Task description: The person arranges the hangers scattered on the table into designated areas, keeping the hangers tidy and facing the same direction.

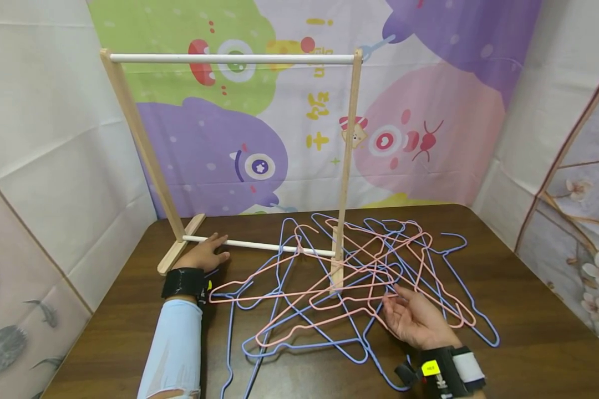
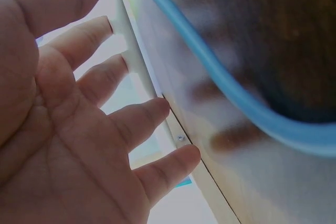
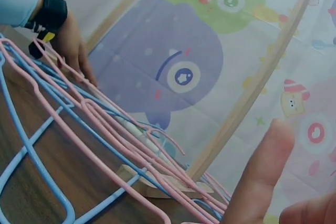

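Observation:
A tangled pile of pink hangers (image 1: 329,321) and blue hangers (image 1: 304,347) lies on the brown table, partly over the foot of a rack. My left hand (image 1: 204,255) is by the rack's white lower rod (image 1: 249,243), near its left end. In the left wrist view its fingers (image 2: 152,121) are spread, with a blue hanger (image 2: 210,66) close by. At the front right of the pile is my right hand (image 1: 414,318), its fingertips by a pink hanger; whether they touch it I cannot tell. The right wrist view shows a finger (image 3: 262,177) extended, gripping nothing.
The rack has wooden uprights (image 1: 350,149), a white top rod (image 1: 229,59) and a wooden left foot (image 1: 169,259). A cartoon-printed cloth (image 1: 219,144) hangs behind the table (image 1: 130,332). One blue hanger's hook (image 1: 454,244) sticks out at the pile's right.

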### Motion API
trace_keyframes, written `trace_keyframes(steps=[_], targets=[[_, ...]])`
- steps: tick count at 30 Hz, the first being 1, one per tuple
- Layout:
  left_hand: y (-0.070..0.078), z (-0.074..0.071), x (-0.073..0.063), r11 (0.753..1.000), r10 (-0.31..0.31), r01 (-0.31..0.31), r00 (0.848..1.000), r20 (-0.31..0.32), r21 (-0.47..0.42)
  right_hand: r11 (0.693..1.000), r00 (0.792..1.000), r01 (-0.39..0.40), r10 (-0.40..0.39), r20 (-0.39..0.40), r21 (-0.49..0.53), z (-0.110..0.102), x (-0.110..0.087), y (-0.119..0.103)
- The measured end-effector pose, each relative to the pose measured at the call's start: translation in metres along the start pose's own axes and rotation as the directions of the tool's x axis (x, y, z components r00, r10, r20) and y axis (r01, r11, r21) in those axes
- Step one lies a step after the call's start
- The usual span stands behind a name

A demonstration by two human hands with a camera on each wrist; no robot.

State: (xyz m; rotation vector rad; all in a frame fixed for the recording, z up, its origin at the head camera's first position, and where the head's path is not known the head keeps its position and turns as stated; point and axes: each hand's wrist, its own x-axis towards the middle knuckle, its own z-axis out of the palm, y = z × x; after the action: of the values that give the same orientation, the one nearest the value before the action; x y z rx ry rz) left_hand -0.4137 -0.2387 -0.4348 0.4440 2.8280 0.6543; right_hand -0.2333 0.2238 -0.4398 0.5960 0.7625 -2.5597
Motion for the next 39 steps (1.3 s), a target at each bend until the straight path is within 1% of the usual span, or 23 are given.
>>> trace_keyframes(steps=[4, 6, 7, 8, 9, 10, 13, 15, 16, 20, 23, 25, 28, 31, 34, 39], targets=[[0.0, 0.0, 0.0, 1.0, 0.003, -0.003, 1.0, -0.003, -0.002, 0.992, 0.999, 0.049, -0.049, 0.002, -0.119, 0.002, -0.001, 0.002], [0.0, 0.0, -0.001, 1.0, 0.002, -0.002, 1.0, -0.003, -0.004, 0.974, 0.995, 0.096, -0.097, 0.008, -0.205, 0.005, -0.003, 0.002], [0.0, 0.0, -0.001, 1.0, 0.002, -0.002, 1.0, -0.005, -0.004, 0.958, 0.992, 0.126, -0.128, 0.009, -0.257, 0.006, -0.003, 0.002], [0.0, 0.0, -0.001, 1.0, 0.002, -0.002, 1.0, -0.005, -0.005, 0.938, 0.986, 0.158, -0.164, 0.007, -0.31, 0.008, -0.004, 0.002], [0.0, 0.0, -0.001, 1.0, 0.002, -0.002, 1.0, -0.006, -0.006, 0.91, 0.979, 0.192, -0.204, 0.005, -0.368, 0.011, -0.005, 0.002], [0.0, 0.0, 0.0, 1.0, 0.001, -0.001, 1.0, -0.007, -0.008, 0.875, 0.969, 0.224, -0.248, 0.0, -0.429, 0.014, -0.005, 0.002], [-0.001, -0.001, 0.0, 1.0, 0.004, -0.005, 1.0, -0.008, -0.011, 0.763, 0.93, 0.296, -0.367, -0.009, -0.574, 0.022, -0.006, 0.003], [-0.001, -0.001, 0.0, 1.0, 0.006, -0.007, 1.0, -0.005, -0.015, 0.704, 0.902, 0.333, -0.431, -0.005, -0.627, 0.027, -0.005, 0.003], [-0.002, -0.001, 0.001, 1.0, 0.008, -0.009, 1.0, -0.005, -0.013, 0.681, 0.889, 0.352, -0.458, 0.002, -0.642, 0.03, -0.004, 0.003], [-0.004, 0.0, 0.002, 1.0, 0.013, -0.013, 1.0, -0.004, -0.007, 0.61, 0.84, 0.425, -0.542, 0.039, -0.669, 0.038, 0.002, 0.001], [-0.005, 0.001, 0.004, 1.0, 0.019, -0.019, 1.0, -0.005, -0.005, 0.566, 0.803, 0.472, -0.593, 0.065, -0.676, 0.042, 0.007, 0.001], [-0.006, 0.001, 0.005, 1.0, 0.02, -0.02, 1.0, -0.005, -0.005, 0.532, 0.782, 0.49, -0.618, 0.079, -0.69, 0.045, 0.011, 0.001], [-0.007, 0.002, 0.005, 1.0, 0.012, -0.012, 1.0, -0.002, -0.003, 0.493, 0.763, 0.498, -0.64, 0.091, -0.713, 0.047, 0.015, 0.001], [-0.007, 0.001, 0.006, 1.0, 0.003, -0.003, 1.0, 0.002, -0.005, 0.47, 0.751, 0.494, -0.655, 0.086, -0.731, 0.049, 0.017, 0.002], [-0.006, 0.001, 0.005, 1.0, -0.003, 0.003, 1.0, 0.005, -0.008, 0.464, 0.741, 0.501, -0.667, 0.084, -0.731, 0.05, 0.018, 0.003], [-0.008, 0.001, 0.005, 1.0, -0.005, 0.005, 1.0, 0.005, -0.011, 0.458, 0.731, 0.53, -0.674, 0.111, -0.714, 0.055, 0.015, 0.004]])
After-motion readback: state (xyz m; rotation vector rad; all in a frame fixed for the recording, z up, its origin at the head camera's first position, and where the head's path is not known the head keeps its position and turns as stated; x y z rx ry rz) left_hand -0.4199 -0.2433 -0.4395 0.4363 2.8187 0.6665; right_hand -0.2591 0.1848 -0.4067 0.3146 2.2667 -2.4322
